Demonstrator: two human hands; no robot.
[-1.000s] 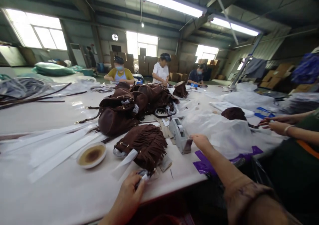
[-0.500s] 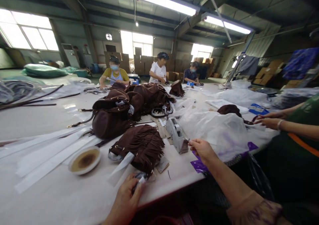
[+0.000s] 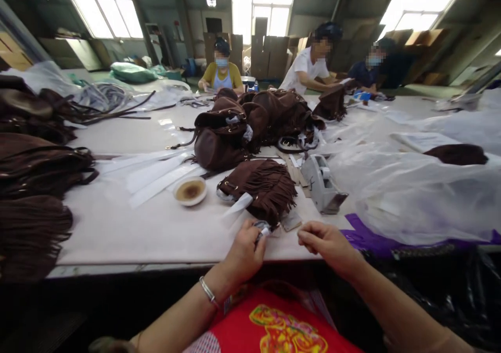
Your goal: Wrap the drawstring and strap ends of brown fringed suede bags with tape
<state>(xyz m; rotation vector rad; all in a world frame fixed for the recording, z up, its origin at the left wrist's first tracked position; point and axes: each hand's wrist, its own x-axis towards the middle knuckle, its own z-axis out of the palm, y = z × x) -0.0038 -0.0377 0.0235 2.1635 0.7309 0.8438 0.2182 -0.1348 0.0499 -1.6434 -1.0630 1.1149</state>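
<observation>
A dark brown fringed bag (image 3: 260, 186) lies on the table in front of me, with a white paper strip (image 3: 239, 205) across its near side. At the bag's near edge my left hand (image 3: 246, 248) is closed round a strap (image 3: 263, 229) wrapped in pale material. My right hand (image 3: 326, 244) hovers just right of it, thumb and fingers pinched together. Whatever is in that pinch is too small to make out. Behind the right hand stands a grey tape dispenser (image 3: 321, 186). A small card (image 3: 291, 221) lies between the bag and that hand.
A white dish (image 3: 190, 202) of brownish liquid sits left of the bag. More brown bags (image 3: 270, 114) are heaped behind, and others (image 3: 35, 170) lie at far left. Clear plastic (image 3: 407, 196) covers the right side. Several co-workers (image 3: 223, 76) sit or stand across the table.
My view has turned right to left and down. My right hand has left the tape dispenser and come close to my left hand, which still grips the wrapped strap. The co-worker at right is out of view.
</observation>
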